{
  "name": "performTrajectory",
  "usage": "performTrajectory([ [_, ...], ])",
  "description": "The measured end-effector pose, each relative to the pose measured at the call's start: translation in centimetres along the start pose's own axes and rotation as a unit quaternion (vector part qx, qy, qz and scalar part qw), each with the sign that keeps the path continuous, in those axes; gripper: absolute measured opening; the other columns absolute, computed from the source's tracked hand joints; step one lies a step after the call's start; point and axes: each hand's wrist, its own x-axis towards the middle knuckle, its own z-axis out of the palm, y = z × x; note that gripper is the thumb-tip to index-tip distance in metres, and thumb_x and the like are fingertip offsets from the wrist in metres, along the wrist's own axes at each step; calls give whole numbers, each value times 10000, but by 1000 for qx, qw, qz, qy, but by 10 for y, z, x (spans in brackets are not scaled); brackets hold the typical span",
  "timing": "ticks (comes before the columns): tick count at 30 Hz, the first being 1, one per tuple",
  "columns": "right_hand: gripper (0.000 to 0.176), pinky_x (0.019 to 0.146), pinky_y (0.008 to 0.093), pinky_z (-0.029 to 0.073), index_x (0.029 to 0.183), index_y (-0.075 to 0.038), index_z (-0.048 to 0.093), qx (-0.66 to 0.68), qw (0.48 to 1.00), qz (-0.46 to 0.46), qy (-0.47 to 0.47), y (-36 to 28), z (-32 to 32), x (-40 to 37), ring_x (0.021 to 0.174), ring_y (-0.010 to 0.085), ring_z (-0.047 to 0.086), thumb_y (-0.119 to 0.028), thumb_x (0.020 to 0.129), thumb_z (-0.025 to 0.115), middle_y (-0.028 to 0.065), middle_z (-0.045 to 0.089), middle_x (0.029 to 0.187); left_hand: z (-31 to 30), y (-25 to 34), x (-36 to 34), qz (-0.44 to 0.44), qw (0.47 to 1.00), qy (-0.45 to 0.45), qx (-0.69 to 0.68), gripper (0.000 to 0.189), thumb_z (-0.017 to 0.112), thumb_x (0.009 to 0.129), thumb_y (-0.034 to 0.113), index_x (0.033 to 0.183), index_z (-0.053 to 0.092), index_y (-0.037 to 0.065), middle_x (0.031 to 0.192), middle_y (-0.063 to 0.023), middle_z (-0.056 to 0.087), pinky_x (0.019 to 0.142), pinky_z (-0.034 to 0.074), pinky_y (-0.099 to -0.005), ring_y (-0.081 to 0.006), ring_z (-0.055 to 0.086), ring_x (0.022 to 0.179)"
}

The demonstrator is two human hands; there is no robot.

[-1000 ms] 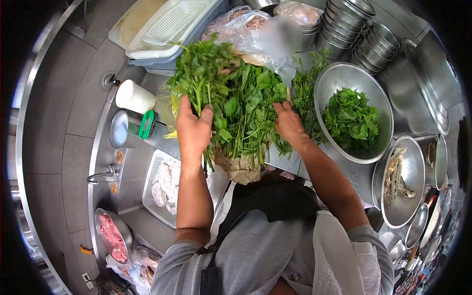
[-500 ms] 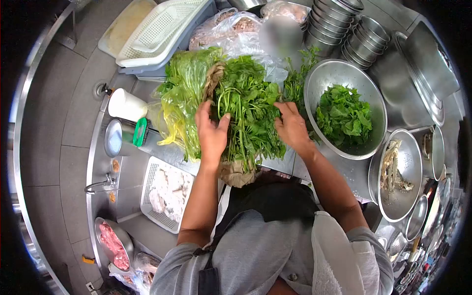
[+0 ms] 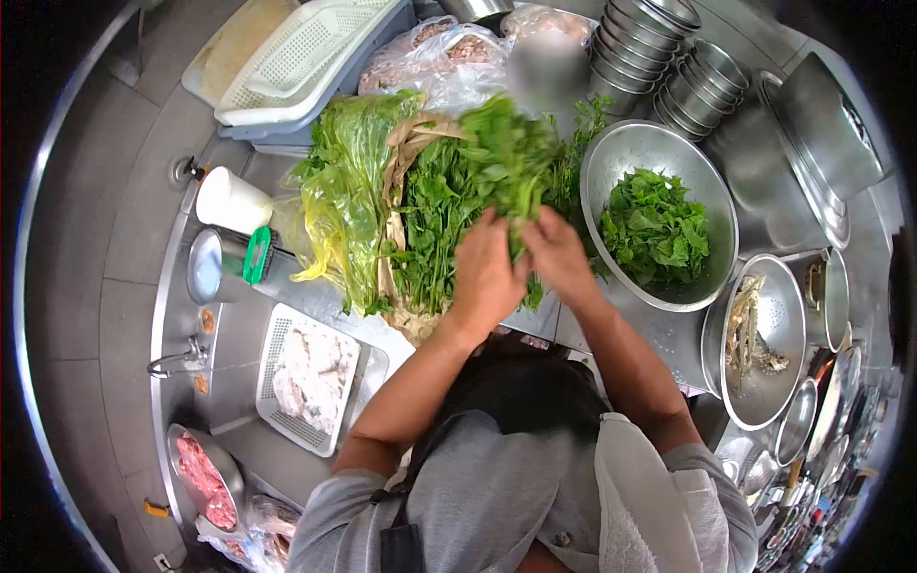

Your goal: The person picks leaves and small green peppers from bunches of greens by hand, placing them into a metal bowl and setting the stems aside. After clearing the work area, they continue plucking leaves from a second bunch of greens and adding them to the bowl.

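Note:
A bunch of leafy greens (image 3: pixel 511 153), blurred by motion, is held by the stems between my two hands. My left hand (image 3: pixel 489 272) closes round the stem ends from the left. From the right, my right hand (image 3: pixel 557 256) grips the same stems, its fingertips partly hidden. More greens (image 3: pixel 435 224) lie beneath on brown paper (image 3: pixel 394 181). Left of the paper are greens in a clear yellowish plastic bag (image 3: pixel 349 181). A perforated metal colander (image 3: pixel 594 162) with cut leaves (image 3: pixel 657 229) stands to the right of my right hand.
Beyond the greens are plastic bags of meat (image 3: pixel 435 57) and stacked metal cups (image 3: pixel 640 48). White baskets (image 3: pixel 306 67) stand at upper left. The sink at left holds a white basket (image 3: pixel 272 396) of pale food under a running tap (image 3: pixel 181 361). A second colander (image 3: pixel 793 329) with dried fish-like pieces sits at right.
My hands have come together and lifted a bunch of greens off the pile. My left hand moved right from the pile's left edge. The brown paper now shows more along that edge.

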Motion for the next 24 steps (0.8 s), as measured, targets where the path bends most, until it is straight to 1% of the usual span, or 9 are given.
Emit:
performTrajectory([
  [2,433,869,303,504,1391,7,519,31,997,-58,44,-4,-24,-1,994,131,630,-167,1005,610,92,696,1109,29,3,12,35,998,-4,-53,662,679,829,6,1417,393,-98,1401,-350,477,1091,397,-522,-494,504,1255],
  [5,477,901,344,514,1405,-18,523,26,987,-40,152,-22,-39,-24,1016,211,664,-138,962,652,133,695,1186,83,-10,22,1,998,-25,-53,749,637,868,98,1504,298,-106,1517,-344,374,1074,387,-549,-477,476,1308],
  [7,527,927,379,517,1417,-30,521,-250,947,-112,169,-50,-49,-49,1046,296,663,-130,925,678,166,678,1224,94,-7,26,-62,991,-112,23,762,591,890,119,1537,251,-96,1564,-320,320,1118,346,-541,-468,418,1369],
  [9,613,932,444,531,1427,-72,530,-512,807,-230,184,-60,-62,-66,1083,416,633,-143,851,728,204,657,1222,108,-4,25,-93,970,-205,90,761,506,935,181,1578,187,-73,1634,-256,241,1176,251,-549,-444,302,1461],
  [12,570,882,467,544,1393,-100,560,-584,791,-126,133,-26,-80,-69,1038,389,668,-137,844,712,193,683,1171,122,3,25,-42,952,-234,194,732,440,973,224,1589,168,-63,1657,-231,205,1162,231,-587,-437,276,1472],
  [13,498,844,484,547,1338,-117,596,-567,817,-13,106,-19,-84,-68,971,393,684,-114,847,676,198,704,1087,125,4,30,-43,934,-270,232,715,398,991,227,1598,147,-54,1674,-210,181,1147,233,-596,-415,288,1470],
  [16,443,824,486,548,1297,-87,611,-567,804,-103,148,-14,-98,-81,926,401,689,-79,855,638,209,711,1033,127,-4,45,-53,933,-251,250,727,469,984,286,1588,225,-36,1656,-198,241,1103,277,-558,-386,333,1438],
  [19,418,813,485,549,1276,-61,621,-527,822,-111,184,-32,-102,-92,920,406,687,-58,858,621,212,710,1038,124,-5,60,-104,923,-294,226,739,470,984,291,1595,206,-31,1664,-194,224,1098,282,-550,-405,341,1433],
  [24,378,800,486,551,1237,-66,644,-522,821,-124,197,-50,-97,-102,905,392,693,-36,862,603,191,717,1039,139,5,54,-36,911,-297,285,749,468,989,311,1607,189,-6,1660,-199,239,1104,269,-586,-436,348,1425],
])
